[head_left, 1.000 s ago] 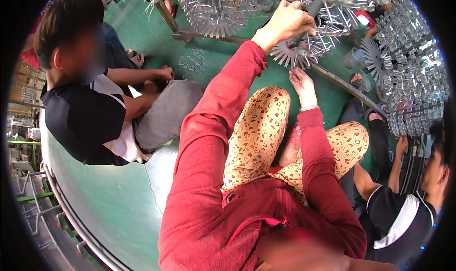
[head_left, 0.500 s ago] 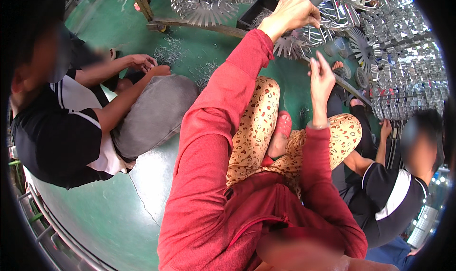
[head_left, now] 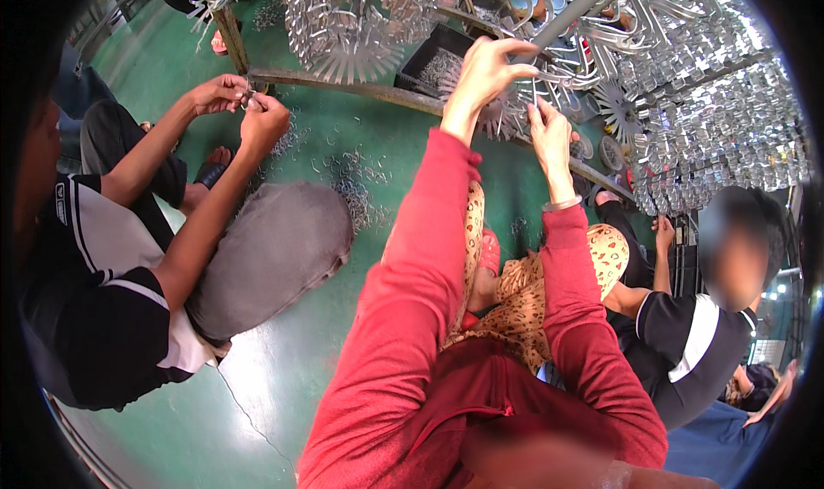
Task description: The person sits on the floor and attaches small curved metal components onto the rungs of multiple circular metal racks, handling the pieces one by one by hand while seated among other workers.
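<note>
Reaching forward in red sleeves (head_left: 382,292), my two bare hands were close together near the top of the view, apart from each other. My left hand (head_left: 487,75) was the higher one, its grip partly open: the thumb and a finger pointed right with a gap between them, just beside a slanted grey pole (head_left: 584,10). I could not tell whether those fingertips touched anything. My right hand (head_left: 552,144) was lower, palm side partly turned inward, its grip nearly closed. Its fingertips came together at the bottom of a thin silver piece (head_left: 534,88); I could not tell how firmly they had it. Curved silver hooks (head_left: 620,36) crowded around the pole, to the right of both hands. A fan of flat metal spokes (head_left: 498,123) lay partly hidden behind and below my left hand. To the left, a wooden beam (head_left: 360,87) ran in front of a black tray (head_left: 421,57) of small metal pieces. More loose metal pieces (head_left: 354,180) were scattered on the green floor (head_left: 296,343). Seated at left, a co-worker (head_left: 120,317) held both hands together above the floor.
</note>
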A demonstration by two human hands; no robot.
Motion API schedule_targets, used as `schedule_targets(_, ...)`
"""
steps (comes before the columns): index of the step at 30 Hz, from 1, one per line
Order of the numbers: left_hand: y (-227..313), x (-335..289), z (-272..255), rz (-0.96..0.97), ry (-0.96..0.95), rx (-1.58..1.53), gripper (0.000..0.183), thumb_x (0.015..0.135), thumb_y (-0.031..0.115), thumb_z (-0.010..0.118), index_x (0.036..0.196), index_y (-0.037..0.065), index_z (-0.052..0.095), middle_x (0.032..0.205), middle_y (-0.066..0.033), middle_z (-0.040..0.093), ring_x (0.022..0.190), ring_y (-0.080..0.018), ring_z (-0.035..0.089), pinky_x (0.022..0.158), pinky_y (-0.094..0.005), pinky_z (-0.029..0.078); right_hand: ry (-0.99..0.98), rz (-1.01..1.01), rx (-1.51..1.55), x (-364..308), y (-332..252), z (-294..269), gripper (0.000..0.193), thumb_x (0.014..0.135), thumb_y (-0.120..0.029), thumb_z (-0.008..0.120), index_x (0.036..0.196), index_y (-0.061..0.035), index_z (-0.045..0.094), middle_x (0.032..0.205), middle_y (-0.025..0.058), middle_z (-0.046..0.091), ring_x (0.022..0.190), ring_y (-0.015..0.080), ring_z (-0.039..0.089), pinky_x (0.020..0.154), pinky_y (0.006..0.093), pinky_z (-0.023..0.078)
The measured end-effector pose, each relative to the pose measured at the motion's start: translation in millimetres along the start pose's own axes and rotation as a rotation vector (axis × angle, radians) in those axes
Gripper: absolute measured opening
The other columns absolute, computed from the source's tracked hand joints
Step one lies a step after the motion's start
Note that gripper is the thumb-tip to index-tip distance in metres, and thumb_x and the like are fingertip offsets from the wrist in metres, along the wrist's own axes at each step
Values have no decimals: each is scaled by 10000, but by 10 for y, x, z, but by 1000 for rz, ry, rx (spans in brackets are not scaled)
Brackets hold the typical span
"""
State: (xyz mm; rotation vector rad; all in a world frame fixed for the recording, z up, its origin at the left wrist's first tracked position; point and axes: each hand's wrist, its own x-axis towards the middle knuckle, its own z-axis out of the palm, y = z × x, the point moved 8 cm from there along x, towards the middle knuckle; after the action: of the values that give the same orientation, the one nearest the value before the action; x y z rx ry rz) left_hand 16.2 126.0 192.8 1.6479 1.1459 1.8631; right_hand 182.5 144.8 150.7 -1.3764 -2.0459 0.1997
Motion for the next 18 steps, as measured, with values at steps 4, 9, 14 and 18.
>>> schedule_targets(4,-708,-668,-163,-358,460,-205,183,781,81,613,946,23,665,846,-97,672,772,-125,618,711,-255,469,-9,-21,36,3,-7,69,317,852,-177,544,1070,51,574,888,236,616,821,329,623,720,356,464)
schedule_targets(9,-967,-1028,-115,-614,502,-72,175,787,55,589,942,42,669,830,-106,671,753,-138,618,704,-260,469,-46,-33,17,-47,-26,90,301,849,-168,548,1061,43,581,953,228,611,895,327,609,775,351,466)
schedule_targets(14,-1219,-1058,-216,-503,520,-82,196,783,31,576,954,56,668,854,-87,671,734,-128,608,692,-264,468,-2,-107,21,-52,-160,33,314,849,-171,541,1080,39,569,969,237,596,926,352,585,791,377,455)
schedule_targets(18,-1143,-1055,-219,-592,469,38,204,779,22,577,959,52,668,839,-69,673,717,-117,598,676,-252,462,26,-93,55,-61,-171,36,328,853,-190,537,1088,38,561,969,230,593,900,371,580,766,394,455)
